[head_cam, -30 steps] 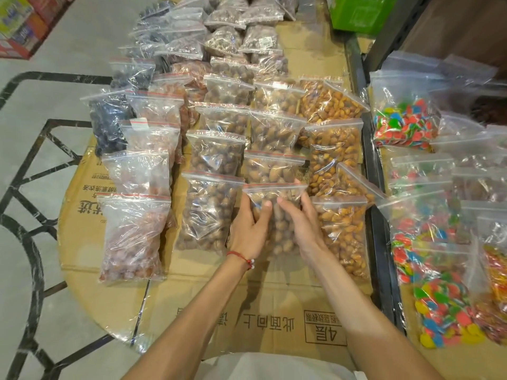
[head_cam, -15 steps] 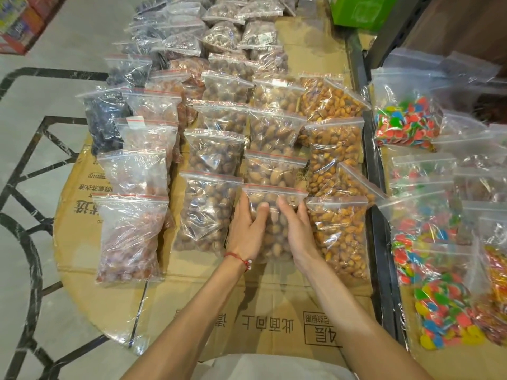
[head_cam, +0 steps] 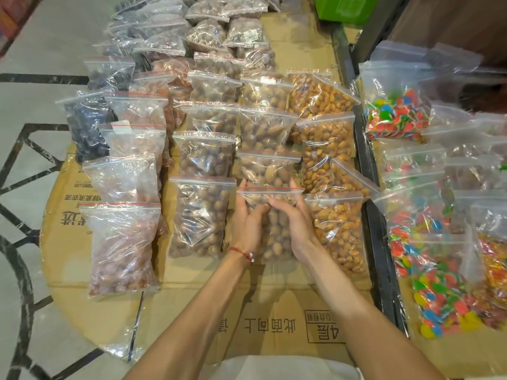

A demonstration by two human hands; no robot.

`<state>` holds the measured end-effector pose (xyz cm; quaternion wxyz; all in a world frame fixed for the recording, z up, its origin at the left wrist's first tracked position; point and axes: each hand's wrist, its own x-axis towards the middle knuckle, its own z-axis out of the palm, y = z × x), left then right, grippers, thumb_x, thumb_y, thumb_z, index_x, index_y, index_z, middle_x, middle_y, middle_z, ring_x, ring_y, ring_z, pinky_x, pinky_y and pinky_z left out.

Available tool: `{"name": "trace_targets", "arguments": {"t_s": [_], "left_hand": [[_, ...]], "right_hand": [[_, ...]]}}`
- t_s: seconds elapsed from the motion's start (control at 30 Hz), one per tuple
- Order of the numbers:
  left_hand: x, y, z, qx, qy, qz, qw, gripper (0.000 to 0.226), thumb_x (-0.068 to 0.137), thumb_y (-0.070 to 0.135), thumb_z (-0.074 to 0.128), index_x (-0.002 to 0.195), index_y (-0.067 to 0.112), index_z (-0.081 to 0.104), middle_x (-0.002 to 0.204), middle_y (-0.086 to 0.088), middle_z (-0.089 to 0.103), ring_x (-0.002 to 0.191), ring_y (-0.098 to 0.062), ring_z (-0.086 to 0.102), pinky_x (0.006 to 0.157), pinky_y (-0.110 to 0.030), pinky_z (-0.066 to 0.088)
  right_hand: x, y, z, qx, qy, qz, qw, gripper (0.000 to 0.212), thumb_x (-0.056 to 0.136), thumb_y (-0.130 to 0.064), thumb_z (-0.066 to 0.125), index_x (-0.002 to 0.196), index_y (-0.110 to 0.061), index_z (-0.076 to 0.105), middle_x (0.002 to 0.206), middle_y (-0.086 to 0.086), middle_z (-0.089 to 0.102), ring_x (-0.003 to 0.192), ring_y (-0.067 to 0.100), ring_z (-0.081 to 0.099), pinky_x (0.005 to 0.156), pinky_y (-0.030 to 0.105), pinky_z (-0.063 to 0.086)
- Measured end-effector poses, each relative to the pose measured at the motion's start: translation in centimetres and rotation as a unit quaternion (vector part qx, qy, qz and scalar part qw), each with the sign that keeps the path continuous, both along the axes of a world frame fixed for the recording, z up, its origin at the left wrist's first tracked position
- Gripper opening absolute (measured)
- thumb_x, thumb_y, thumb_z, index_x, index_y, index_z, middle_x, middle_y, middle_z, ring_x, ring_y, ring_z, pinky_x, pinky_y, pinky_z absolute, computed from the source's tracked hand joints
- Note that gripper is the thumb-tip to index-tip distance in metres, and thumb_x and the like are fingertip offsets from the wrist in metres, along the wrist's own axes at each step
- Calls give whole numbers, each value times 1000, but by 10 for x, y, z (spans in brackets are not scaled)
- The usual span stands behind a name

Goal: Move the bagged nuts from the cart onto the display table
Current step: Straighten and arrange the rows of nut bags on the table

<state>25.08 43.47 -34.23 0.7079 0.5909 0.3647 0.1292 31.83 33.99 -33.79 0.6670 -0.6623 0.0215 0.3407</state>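
A clear zip bag of brown nuts (head_cam: 277,237) lies flat at the near end of a column on the cardboard-covered display table (head_cam: 192,303). My left hand (head_cam: 248,223), with a red string bracelet on its wrist, rests on the bag's left side, fingers curled onto its top. My right hand (head_cam: 295,223) lies on the bag's right side, fingers over the seal. Both hands grip the bag's upper part. Several more bags of nuts (head_cam: 203,215) fill neat rows around it.
A bag of orange nuts (head_cam: 340,231) lies just right of my hands. A black metal frame (head_cam: 375,220) divides the table from a surface at the right holding bags of coloured candy (head_cam: 439,292). A green box (head_cam: 343,6) stands at the far end. Patterned floor lies left.
Both hands have slid slightly up the bag, their fingers now closer together over its top. The bag stays in the same spot on the table.
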Motion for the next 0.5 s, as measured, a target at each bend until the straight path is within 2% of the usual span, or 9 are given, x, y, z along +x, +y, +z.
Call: {"name": "trace_targets", "arguments": {"t_s": [0.07, 0.1, 0.13, 0.17, 0.23, 0.27, 0.37, 0.43, 0.5], "left_hand": [[5, 0, 5, 12, -13, -29, 999, 76, 78, 26, 65, 149, 38, 42, 104, 27, 73, 91, -1, 67, 88, -33, 50], [6, 2, 5, 14, -19, -33, 999, 76, 78, 24, 65, 149, 38, 43, 106, 19, 73, 86, -6, 66, 83, -34, 50], [6, 5, 4, 12, -25, -27, 999, 76, 78, 23, 65, 150, 35, 42, 114, 13, 70, 91, -7, 67, 86, -36, 51], [5, 7, 1, 14, -32, -13, 999, 78, 79, 25, 65, 152, 32, 40, 128, 10, 66, 108, -8, 66, 96, -39, 51], [1, 11, 1, 24, -23, 0, 999, 82, 78, 33, 64, 155, 27, 36, 148, 5, 55, 136, -12, 53, 115, -47, 41], [1, 11, 3, 29, -21, -2, 999, 83, 77, 35, 64, 155, 26, 36, 152, 5, 51, 141, -12, 48, 119, -48, 38], [0, 11, 10, 60, -29, -13, 998, 79, 79, 32, 63, 154, 24, 37, 146, 22, 46, 137, 3, 43, 122, -38, 34], [0, 13, 9, 71, -38, -14, 997, 79, 79, 33, 62, 154, 23, 38, 138, 33, 44, 131, 15, 42, 120, -33, 34], [1, 18, 6, 77, -37, -16, 996, 78, 78, 38, 63, 151, 29, 38, 140, 31, 46, 133, 13, 44, 120, -34, 35]], "right_hand": [[0, 3, -2, 22, 18, -51, 998, 94, 84, -24, 79, 164, -36, 31, 134, 4, 74, 119, 26, 74, 94, 46, 62], [-1, 6, 0, 19, 19, -58, 998, 94, 80, -26, 78, 162, -36, 33, 133, 5, 74, 117, 25, 74, 91, 43, 63], [-2, 10, 0, 15, 18, -52, 998, 94, 79, -27, 77, 161, -36, 33, 131, 4, 75, 111, 20, 76, 81, 35, 64], [-2, 11, 4, 11, 4, -33, 999, 95, 80, -26, 78, 163, -34, 32, 128, 2, 74, 102, 9, 77, 73, 25, 61], [1, 12, 3, 2, -33, -1, 999, 92, 89, -17, 79, 166, -26, 30, 130, -8, 66, 92, -14, 71, 74, 9, 53], [2, 12, 5, 7, -45, 7, 999, 89, 91, -15, 78, 166, -24, 30, 133, -7, 66, 97, -15, 70, 81, 8, 52], [2, 12, 3, 13, -40, 0, 999, 94, 82, -23, 79, 165, -26, 34, 138, -1, 71, 124, 12, 70, 98, 22, 55], [1, 13, 3, 32, -45, -5, 998, 85, 87, -13, 75, 162, -26, 36, 126, -6, 77, 118, 15, 73, 93, 24, 57], [1, 14, 4, 42, -63, -6, 997, 79, 92, -8, 73, 162, -23, 38, 125, -6, 78, 116, 13, 73, 91, 23, 56]]}}
